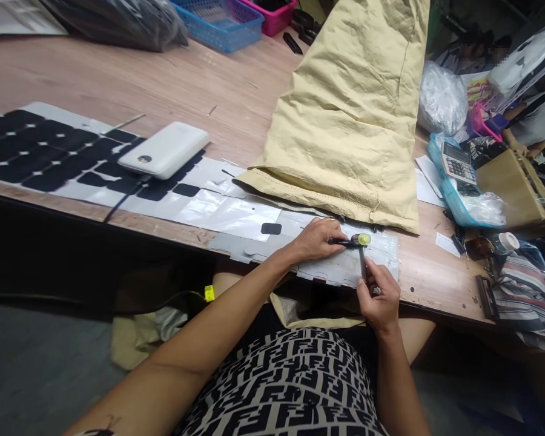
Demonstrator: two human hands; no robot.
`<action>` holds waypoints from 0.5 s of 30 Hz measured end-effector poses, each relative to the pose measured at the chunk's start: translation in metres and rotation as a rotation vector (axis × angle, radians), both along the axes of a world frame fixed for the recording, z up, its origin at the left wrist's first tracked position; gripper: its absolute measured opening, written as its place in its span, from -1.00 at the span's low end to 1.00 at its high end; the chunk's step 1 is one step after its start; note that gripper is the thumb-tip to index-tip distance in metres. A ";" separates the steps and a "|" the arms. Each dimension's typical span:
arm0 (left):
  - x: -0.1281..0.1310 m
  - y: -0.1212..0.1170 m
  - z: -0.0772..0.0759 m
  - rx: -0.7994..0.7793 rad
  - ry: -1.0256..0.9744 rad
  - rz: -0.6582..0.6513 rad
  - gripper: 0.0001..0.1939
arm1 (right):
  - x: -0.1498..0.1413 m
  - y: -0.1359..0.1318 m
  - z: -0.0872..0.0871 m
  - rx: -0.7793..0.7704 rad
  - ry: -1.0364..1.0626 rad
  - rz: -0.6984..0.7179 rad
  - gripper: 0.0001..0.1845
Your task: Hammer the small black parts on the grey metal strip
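Note:
My right hand (379, 297) is closed around the handle of a small hammer-like tool (363, 259) with a dark shaft and a round yellow-green end. My left hand (318, 241) pinches a thin black piece (343, 242), whose far end lies against or just under the tool's head; I cannot tell which. Both hands are over a grey-white sheet (327, 263) at the table's front edge. Just beyond them lies a large piece of khaki fabric (340, 145) with a stitched hem. Small dark bits show along its lower edge.
Left on the table (236, 91), a white power bank (163, 151) lies over a strip with black patches (49, 145). Blue basket (227, 27) and pink basket (277, 18) stand behind. To the right are a calculator (458, 163), a cardboard box (518, 188) and striped cloth (527, 297).

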State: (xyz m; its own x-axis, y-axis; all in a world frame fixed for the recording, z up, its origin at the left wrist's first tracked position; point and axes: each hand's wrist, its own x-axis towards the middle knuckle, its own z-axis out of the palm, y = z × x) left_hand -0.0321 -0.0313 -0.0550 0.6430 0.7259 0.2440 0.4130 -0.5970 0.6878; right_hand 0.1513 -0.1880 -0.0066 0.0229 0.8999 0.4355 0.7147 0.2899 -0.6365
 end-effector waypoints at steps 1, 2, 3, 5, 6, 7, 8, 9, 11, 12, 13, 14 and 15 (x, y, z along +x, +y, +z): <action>0.000 0.000 0.000 0.005 -0.003 -0.001 -0.74 | -0.001 0.000 0.000 0.003 -0.012 0.007 -0.46; 0.000 0.000 -0.001 0.013 -0.006 -0.003 -0.75 | -0.003 0.000 0.000 0.004 -0.028 0.019 -0.45; 0.000 0.001 -0.001 0.021 -0.008 -0.006 -0.75 | -0.004 0.000 0.000 0.005 -0.046 0.035 -0.45; 0.000 0.001 0.000 0.034 -0.008 -0.014 -0.76 | -0.006 0.001 -0.001 0.006 -0.075 0.062 -0.46; 0.000 0.001 0.000 0.036 -0.009 -0.018 -0.77 | -0.006 0.001 -0.002 0.009 -0.081 0.069 -0.46; 0.000 0.001 0.001 0.035 -0.011 -0.020 -0.77 | -0.006 0.002 -0.002 0.014 -0.082 0.067 -0.46; 0.000 0.001 0.001 0.029 -0.014 -0.021 -0.76 | -0.006 0.002 -0.002 0.021 -0.079 0.058 -0.46; 0.000 0.001 0.001 0.020 -0.017 -0.020 -0.75 | -0.005 0.002 -0.001 0.029 -0.074 0.042 -0.46; 0.000 0.001 0.002 0.000 -0.018 -0.016 -0.74 | -0.002 0.001 0.000 0.044 -0.069 0.005 -0.45; 0.000 0.001 0.003 -0.007 -0.018 -0.015 -0.73 | -0.001 0.001 0.000 0.047 -0.069 -0.010 -0.45; 0.000 0.001 0.003 -0.011 -0.018 -0.017 -0.73 | 0.000 0.001 0.000 0.045 -0.073 -0.020 -0.45; -0.001 0.001 0.003 -0.012 -0.020 -0.019 -0.73 | 0.001 0.000 0.000 0.041 -0.078 -0.024 -0.45; -0.001 0.001 0.003 -0.013 -0.021 -0.020 -0.73 | 0.001 0.000 -0.001 0.037 -0.083 -0.023 -0.45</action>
